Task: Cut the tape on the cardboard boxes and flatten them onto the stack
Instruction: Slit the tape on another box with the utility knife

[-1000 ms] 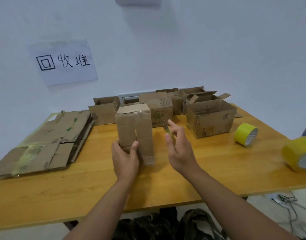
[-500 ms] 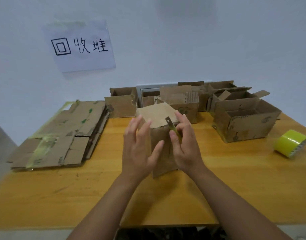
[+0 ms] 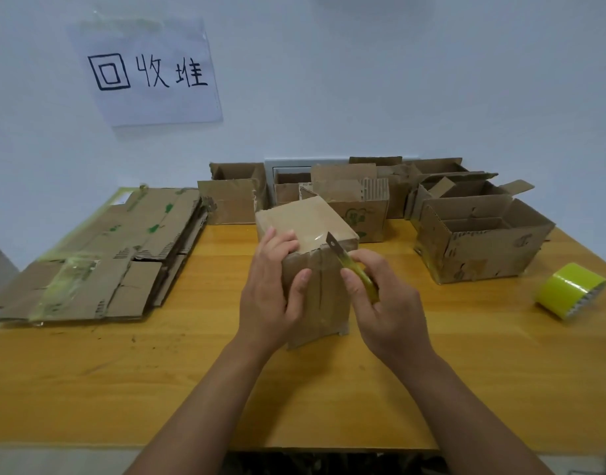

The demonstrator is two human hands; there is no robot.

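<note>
Illumination is even, diffuse and moderately bright; its source is not visible. Soft shadows lie on the orange-yellow wooden tabletop [image 3: 466, 354]. Glare marks the clear tape on the upright brown cardboard box [image 3: 308, 231]. Wide-angle distortion bends the edges. Fine detail appears slightly soft.

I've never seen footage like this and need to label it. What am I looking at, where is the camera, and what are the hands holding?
There is no machine here: a person wears a camera on the head, looking down at their own arms. The left hand grips an upright taped box on a wooden table. The right hand holds a yellow-handled knife, blade at the box's top edge. Left lies a stack of flattened cardboard; behind stand open boxes; right, a yellow tape roll.
</note>
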